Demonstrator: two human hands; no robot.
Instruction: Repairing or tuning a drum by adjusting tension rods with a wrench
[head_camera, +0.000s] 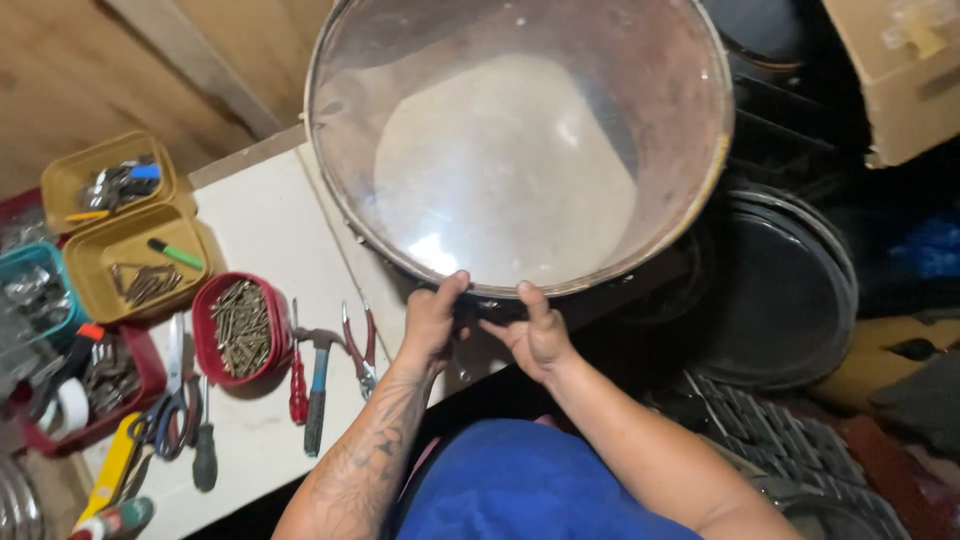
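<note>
While both hands grip its near rim, one large round drum (520, 150) with a clear skin and a rusty metal hoop stands tilted on the far edge of the white worktop (260, 230). The left hand (432, 318) curls over the hoop with its thumb up on the skin; the right hand (538, 335) pinches the same rim just beside it, fingers closed on the edge.

To the left lie two yellow tubs (125, 215) of small tools, one red tub (242, 328) full of nails, one teal tub (35, 285) and one red tray (100, 385). Near the red tub lie one red screwdriver (298, 385), one blue-handled hammer (317, 390), one pair of red pliers (360, 345), one pair of scissors (165, 410) and one dark screwdriver (205, 450).

To the right, dark round hoops (780, 290) are stacked below the drum, and one cardboard box (900, 80) sits above them.
</note>
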